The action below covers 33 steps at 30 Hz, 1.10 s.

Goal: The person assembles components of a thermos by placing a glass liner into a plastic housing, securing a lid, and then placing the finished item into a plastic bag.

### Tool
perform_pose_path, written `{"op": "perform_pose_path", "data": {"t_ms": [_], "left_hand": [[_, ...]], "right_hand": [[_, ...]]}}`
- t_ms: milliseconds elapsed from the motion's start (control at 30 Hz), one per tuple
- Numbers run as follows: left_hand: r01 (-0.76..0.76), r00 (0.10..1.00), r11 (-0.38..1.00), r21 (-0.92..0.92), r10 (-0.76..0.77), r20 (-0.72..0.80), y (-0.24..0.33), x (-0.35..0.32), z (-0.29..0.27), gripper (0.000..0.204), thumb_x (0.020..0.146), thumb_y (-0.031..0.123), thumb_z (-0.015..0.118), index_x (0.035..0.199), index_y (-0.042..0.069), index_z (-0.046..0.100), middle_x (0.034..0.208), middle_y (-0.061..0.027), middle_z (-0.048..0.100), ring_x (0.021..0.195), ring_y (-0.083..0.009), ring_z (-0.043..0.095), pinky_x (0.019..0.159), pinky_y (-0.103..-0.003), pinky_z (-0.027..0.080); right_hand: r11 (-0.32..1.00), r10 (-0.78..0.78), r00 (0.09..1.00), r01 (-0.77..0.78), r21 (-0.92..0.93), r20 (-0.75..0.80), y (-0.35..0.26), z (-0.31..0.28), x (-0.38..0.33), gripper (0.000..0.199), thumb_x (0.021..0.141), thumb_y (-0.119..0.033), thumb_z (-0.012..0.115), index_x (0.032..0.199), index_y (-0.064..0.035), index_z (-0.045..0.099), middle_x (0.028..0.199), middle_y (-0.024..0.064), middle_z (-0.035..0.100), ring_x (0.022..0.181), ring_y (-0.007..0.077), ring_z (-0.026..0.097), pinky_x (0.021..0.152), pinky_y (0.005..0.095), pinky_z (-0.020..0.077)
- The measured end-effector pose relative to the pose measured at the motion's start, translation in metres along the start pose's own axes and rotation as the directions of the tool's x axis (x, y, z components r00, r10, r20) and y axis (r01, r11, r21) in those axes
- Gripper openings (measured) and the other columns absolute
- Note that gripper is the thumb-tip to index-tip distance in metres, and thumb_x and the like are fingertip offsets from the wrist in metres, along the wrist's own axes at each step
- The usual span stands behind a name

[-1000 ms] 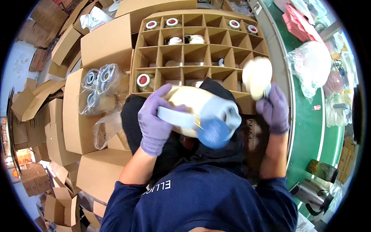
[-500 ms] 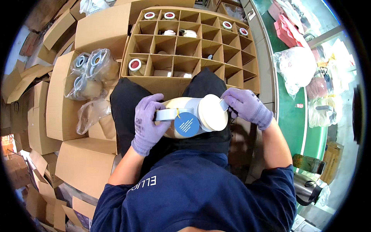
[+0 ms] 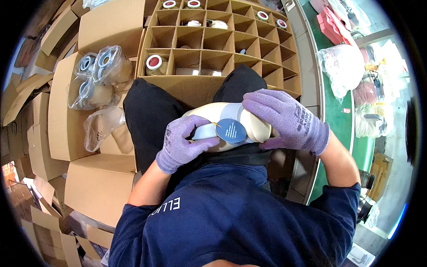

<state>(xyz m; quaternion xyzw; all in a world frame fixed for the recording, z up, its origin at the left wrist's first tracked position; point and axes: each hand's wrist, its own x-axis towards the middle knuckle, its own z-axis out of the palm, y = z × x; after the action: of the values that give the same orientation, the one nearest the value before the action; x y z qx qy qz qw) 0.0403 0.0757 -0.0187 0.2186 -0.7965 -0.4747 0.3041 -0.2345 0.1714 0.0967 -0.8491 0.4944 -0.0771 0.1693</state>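
Both hands in purple gloves are on the cream-coloured jug (image 3: pixel 253 127), lying sideways across the person's lap. The left hand (image 3: pixel 182 144) grips its white handle end, fingers curled tight; the right hand (image 3: pixel 287 120) clamps over the top of the body. A round blue tag (image 3: pixel 231 130) hangs between them. Just beyond the knees sits the divided cardboard box (image 3: pixel 213 42), with bagged items (image 3: pixel 95 78) to the left

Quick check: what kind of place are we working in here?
Likely a packing station in a factory or warehouse: a cardboard box with a divider grid, flattened cartons, and a green conveyor belt alongside.
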Motion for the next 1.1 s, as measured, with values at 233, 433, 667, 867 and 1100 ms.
{"op": "perform_pose_path", "data": {"t_ms": [233,433,667,867,1100], "left_hand": [[-0.015,0.991,0.999,0.045,0.021,-0.135,-0.002,-0.013,0.019,0.04,0.066,0.024,0.092,0.094,0.005,0.071,0.088,-0.0132,0.072,0.079,-0.03,0.07,0.073,-0.037,0.054],[-0.076,0.985,0.982,0.174,0.101,-0.141,0.0,-0.005,0.027,0.041,0.064,0.026,0.092,0.094,0.008,0.071,0.084,-0.0108,0.071,0.075,-0.0292,0.069,0.07,-0.038,0.053],[-0.063,0.998,0.998,0.016,0.063,-0.006,-0.002,0.012,0.008,0.038,0.069,0.035,0.09,0.086,0.006,0.073,0.075,-0.0124,0.07,0.067,-0.0283,0.069,0.062,-0.036,0.052],[-0.12,0.993,0.97,0.211,0.119,0.019,0.006,-0.001,0.015,0.041,0.068,0.043,0.088,0.077,0.007,0.071,0.065,-0.0121,0.065,0.059,-0.0282,0.065,0.057,-0.037,0.05],[-0.153,0.988,0.934,0.323,0.148,0.04,0.02,-0.012,0.034,0.038,0.071,0.044,0.085,0.07,0.01,0.068,0.059,-0.0095,0.062,0.054,-0.0286,0.062,0.057,-0.04,0.048]], "right_hand": [[0.973,0.223,0.975,-0.222,0.068,0.0,-0.002,0.01,0.01,0.094,0.065,-0.037,0.089,0.142,0.0008,0.049,0.135,0.0249,0.057,0.121,0.0407,0.059,0.104,0.0457,0.0468],[0.65,0.748,0.647,-0.759,0.035,0.146,-0.026,0.034,0.008,0.088,0.086,-0.05,0.071,0.144,0.0093,0.042,0.091,0.0269,0.068,0.087,0.0402,0.068,0.079,0.0463,0.0539],[0.959,0.284,0.954,-0.282,-0.041,0.091,-0.006,0.003,-0.001,0.097,0.079,-0.046,0.079,0.152,-0.0004,0.035,0.121,0.03,0.059,0.102,0.0439,0.065,0.088,0.0462,0.0547],[0.917,0.386,0.922,-0.386,0.103,0.023,-0.031,0.029,-0.006,0.1,0.074,-0.038,0.086,0.15,0.0006,0.035,0.119,0.0301,0.059,0.102,0.0444,0.065,0.087,0.0452,0.0559],[0.447,0.774,0.553,-0.822,0.354,0.309,-0.027,0.051,-0.006,0.072,0.089,-0.054,0.068,0.125,0.0065,0.05,0.09,0.0264,0.069,0.082,0.0452,0.07,0.073,0.0462,0.0577]]}}
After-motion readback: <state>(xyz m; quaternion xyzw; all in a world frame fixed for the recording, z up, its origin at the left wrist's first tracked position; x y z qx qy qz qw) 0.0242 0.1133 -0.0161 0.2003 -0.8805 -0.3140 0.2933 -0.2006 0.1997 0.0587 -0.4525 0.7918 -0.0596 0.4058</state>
